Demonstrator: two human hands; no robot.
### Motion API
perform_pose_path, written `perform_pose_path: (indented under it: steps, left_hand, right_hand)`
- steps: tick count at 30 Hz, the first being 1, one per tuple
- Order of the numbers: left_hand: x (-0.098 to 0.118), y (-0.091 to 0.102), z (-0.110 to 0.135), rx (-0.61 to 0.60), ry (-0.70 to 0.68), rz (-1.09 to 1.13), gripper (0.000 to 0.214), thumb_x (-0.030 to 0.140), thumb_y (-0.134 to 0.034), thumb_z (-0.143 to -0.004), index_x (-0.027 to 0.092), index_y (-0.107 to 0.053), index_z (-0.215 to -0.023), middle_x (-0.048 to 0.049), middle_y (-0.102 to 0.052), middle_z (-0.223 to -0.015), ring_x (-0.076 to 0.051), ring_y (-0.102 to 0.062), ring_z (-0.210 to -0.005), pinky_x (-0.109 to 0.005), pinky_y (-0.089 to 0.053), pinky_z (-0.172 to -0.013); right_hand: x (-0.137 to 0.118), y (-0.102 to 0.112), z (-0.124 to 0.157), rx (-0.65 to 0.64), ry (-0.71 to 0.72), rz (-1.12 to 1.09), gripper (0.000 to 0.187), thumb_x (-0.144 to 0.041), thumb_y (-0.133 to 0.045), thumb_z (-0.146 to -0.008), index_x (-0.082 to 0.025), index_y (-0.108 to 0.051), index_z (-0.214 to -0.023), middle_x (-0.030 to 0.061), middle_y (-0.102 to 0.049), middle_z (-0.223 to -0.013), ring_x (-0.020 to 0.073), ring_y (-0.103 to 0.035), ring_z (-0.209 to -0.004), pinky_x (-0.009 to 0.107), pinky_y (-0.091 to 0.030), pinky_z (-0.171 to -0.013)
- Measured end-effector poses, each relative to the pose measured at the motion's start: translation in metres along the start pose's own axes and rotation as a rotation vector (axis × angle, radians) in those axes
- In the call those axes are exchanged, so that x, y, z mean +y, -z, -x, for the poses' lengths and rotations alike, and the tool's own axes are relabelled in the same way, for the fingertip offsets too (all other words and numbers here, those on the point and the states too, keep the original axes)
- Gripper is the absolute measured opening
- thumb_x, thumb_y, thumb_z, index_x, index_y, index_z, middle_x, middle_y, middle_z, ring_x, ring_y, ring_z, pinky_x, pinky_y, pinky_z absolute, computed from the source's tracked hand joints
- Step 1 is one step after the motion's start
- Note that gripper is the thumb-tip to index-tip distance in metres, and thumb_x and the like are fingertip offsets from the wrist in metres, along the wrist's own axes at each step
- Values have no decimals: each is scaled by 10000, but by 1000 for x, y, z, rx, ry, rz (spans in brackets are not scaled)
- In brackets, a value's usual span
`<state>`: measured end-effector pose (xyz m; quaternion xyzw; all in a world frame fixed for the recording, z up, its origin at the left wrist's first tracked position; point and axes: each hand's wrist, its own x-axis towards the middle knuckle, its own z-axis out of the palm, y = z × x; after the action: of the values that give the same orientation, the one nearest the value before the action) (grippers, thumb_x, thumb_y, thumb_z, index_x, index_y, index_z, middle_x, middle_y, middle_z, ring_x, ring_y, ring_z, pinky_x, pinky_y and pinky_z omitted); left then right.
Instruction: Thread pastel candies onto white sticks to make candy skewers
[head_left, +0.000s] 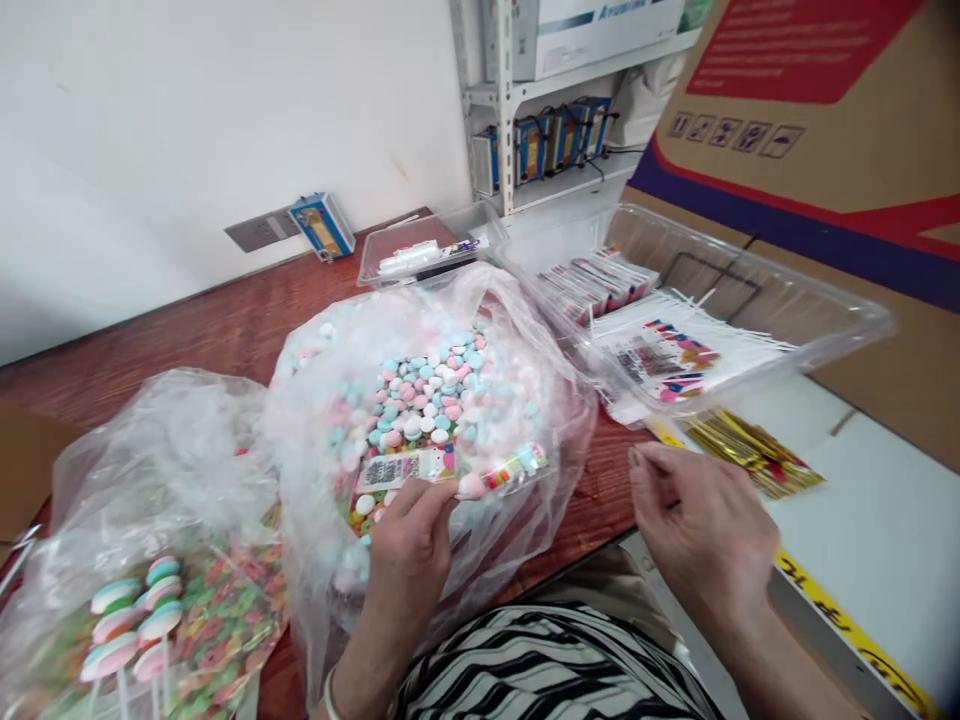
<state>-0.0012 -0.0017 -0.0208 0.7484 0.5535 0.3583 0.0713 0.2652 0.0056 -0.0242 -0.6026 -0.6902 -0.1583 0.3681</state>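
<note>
The left hand pinches a candy stick extending rightward; whether the curled right hand holds anything, I cannot tell.

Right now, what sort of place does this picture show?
Probably a candy workshop: a translucent plastic bag of pastel round candies, a clear plastic tray holding white sticks, and a brown cardboard box.

Bright, diffuse light throughout — pale sheen on the candy bag, wide-angle stretching toward the edges.
</note>
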Motion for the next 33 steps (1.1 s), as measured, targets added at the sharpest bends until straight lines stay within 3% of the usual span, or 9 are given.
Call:
perform_pose_path:
  steps: [2,5,7,11,20,24,28,30,33]
  left_hand:
    - [5,-5,-2,-12,-4,-64,183,142,-514,-922,215,-681,-940,-36,-667,-803,-159,-626,-733,-254,-466,-675]
    - [14,-14,-6,-42,-35,-148,188,129,-470,-936,209,-639,-930,-40,-664,-806,-172,-619,-743,-267,-449,-669]
    - [18,-19,-8,-30,-54,-170,170,146,-468,-940,197,-613,-1011,-54,-677,-836,-188,-627,-764,-284,-455,-681]
    - [20,-21,-7,22,-58,-165,224,173,-478,-944,200,-575,-1145,-70,-696,-891,-202,-646,-806,-299,-473,-722]
    - [14,-22,-6,102,-4,-112,183,129,-509,-930,195,-624,-1056,-51,-681,-843,-169,-631,-748,-263,-475,-684]
    - [13,-24,-6,165,6,-101,243,102,-517,-921,172,-606,-1136,-50,-682,-857,-162,-632,-764,-257,-473,-690]
    - [12,-20,-7,148,48,-18,221,90,-516,-912,189,-653,-1054,-35,-656,-812,-149,-611,-741,-249,-459,-681]
    - [13,-19,-8,153,148,115,189,104,-544,-897,195,-682,-988,-35,-658,-819,-146,-608,-764,-247,-458,-701]
    - [14,-21,-12,137,483,567,82,190,-626,-860,189,-695,-905,-14,-640,-761,-119,-570,-692,-225,-443,-646]
  right_hand:
    - [-19,0,-7,-10,43,-58,16,-213,-599,-916,-207,-613,-918,65,-718,-818,217,-661,-781,376,-463,-843]
    - [-52,-8,-14,-162,220,-168,91,-204,-571,-934,-219,-586,-845,38,-662,-727,194,-598,-709,384,-445,-832]
    - [-71,-17,-14,-239,326,-183,170,-164,-531,-946,-222,-568,-790,26,-617,-690,189,-554,-693,383,-432,-814]
    - [-90,-32,-7,-240,402,-157,250,-112,-478,-951,-214,-548,-734,30,-572,-670,192,-494,-686,374,-404,-767]
    - [-93,-44,-1,-211,358,-222,273,-121,-498,-950,-207,-533,-693,15,-521,-633,182,-459,-660,356,-403,-727]
    - [-96,-47,-2,-162,349,-291,282,-135,-539,-940,-199,-527,-665,10,-510,-608,172,-454,-633,347,-420,-704]
    - [-98,-49,-1,-148,344,-326,282,-120,-554,-923,-201,-520,-655,7,-515,-592,172,-471,-614,350,-427,-694]
    - [-98,-49,-1,-163,289,-382,287,-124,-542,-926,-208,-507,-654,4,-520,-589,173,-490,-609,344,-428,-684]
    - [-99,-53,-4,-297,24,-616,209,-156,-531,-923,-206,-524,-721,4,-571,-637,164,-537,-612,296,-430,-610]
